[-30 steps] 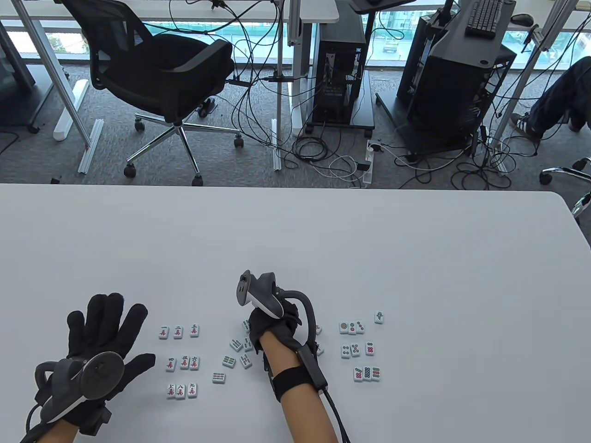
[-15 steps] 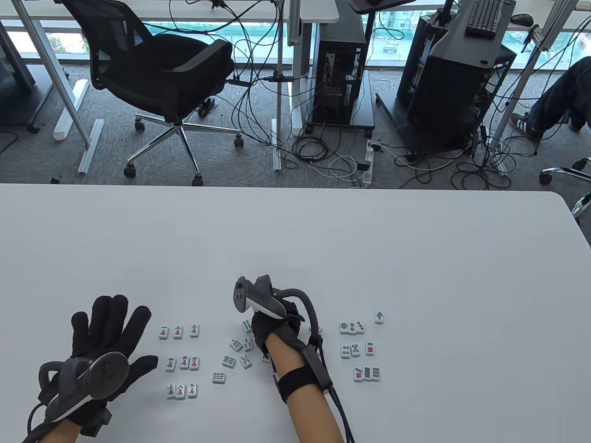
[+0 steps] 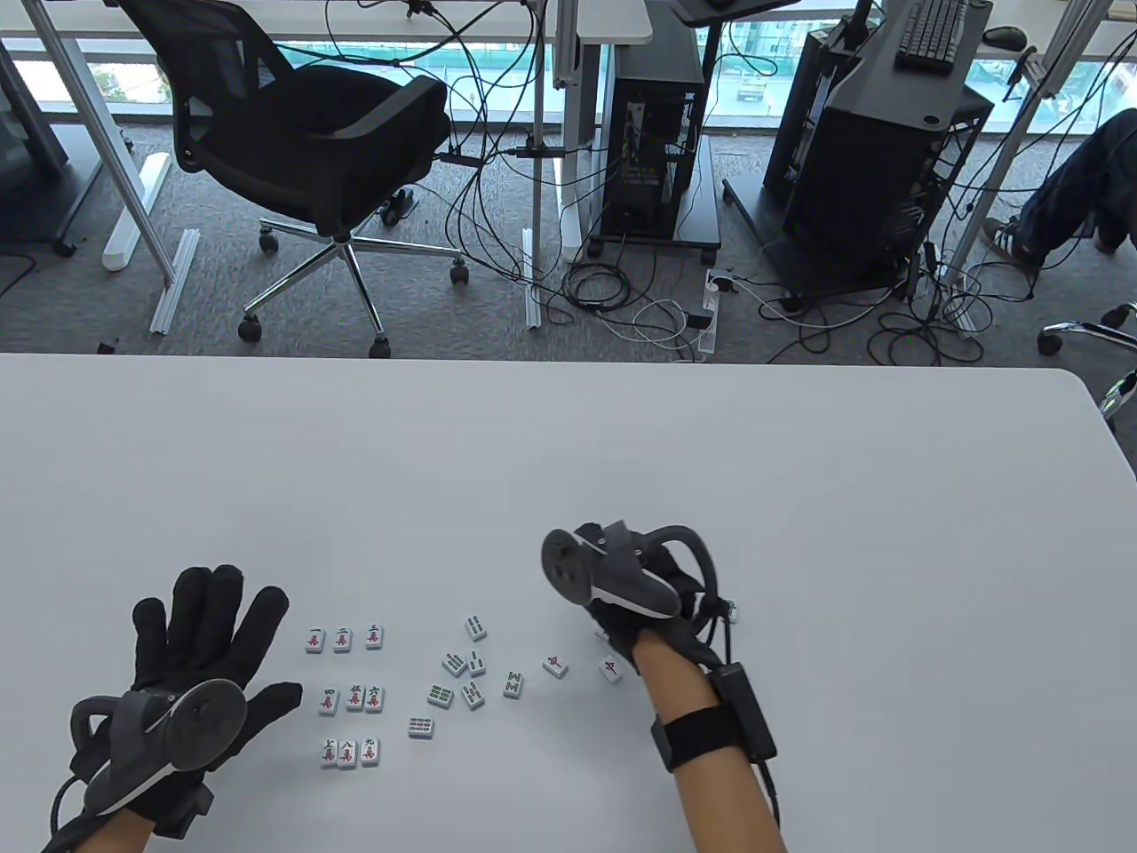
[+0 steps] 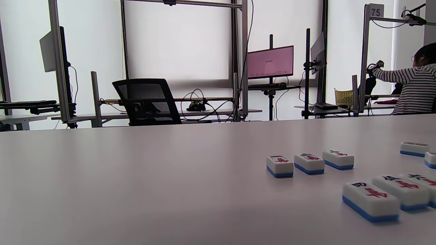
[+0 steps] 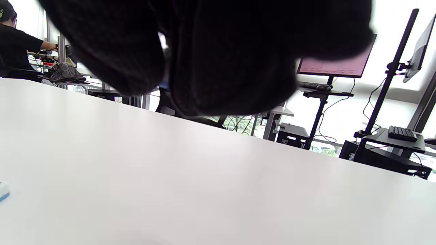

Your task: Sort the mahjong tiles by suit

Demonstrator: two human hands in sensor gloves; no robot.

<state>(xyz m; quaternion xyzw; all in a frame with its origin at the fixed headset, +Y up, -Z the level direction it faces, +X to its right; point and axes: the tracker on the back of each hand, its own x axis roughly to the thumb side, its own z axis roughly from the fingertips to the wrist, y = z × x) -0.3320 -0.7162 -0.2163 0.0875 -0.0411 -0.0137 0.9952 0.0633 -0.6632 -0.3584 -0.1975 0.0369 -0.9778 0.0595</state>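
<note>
A small sign (image 4: 376,11) atop a metal post in the left wrist view reads "75". On the desk (image 3: 799,498), two loose tiles (image 3: 555,665) show a red 中, and the tiles of the left block (image 3: 345,687) carry red 萬 under black numerals, the top row reading 一, 二, 三.

A wide white table (image 3: 622,444) fills the lower half of the table view, its far right corner rounded. At lower left of the frame, nine tiles with red characters (image 3: 346,693) lie face up in three neat rows of three. Just right of them is a loose scatter of green-marked tiles (image 3: 462,675), some tilted, one (image 3: 421,728) a little apart toward the bottom. Further right lie a tile with a dark zigzag mark (image 3: 512,683) and two tiles with a single red character (image 3: 555,665), near each other but not touching. A gloved left hand (image 3: 200,657) lies flat on the tabletop at far left, fingers spread.
</note>
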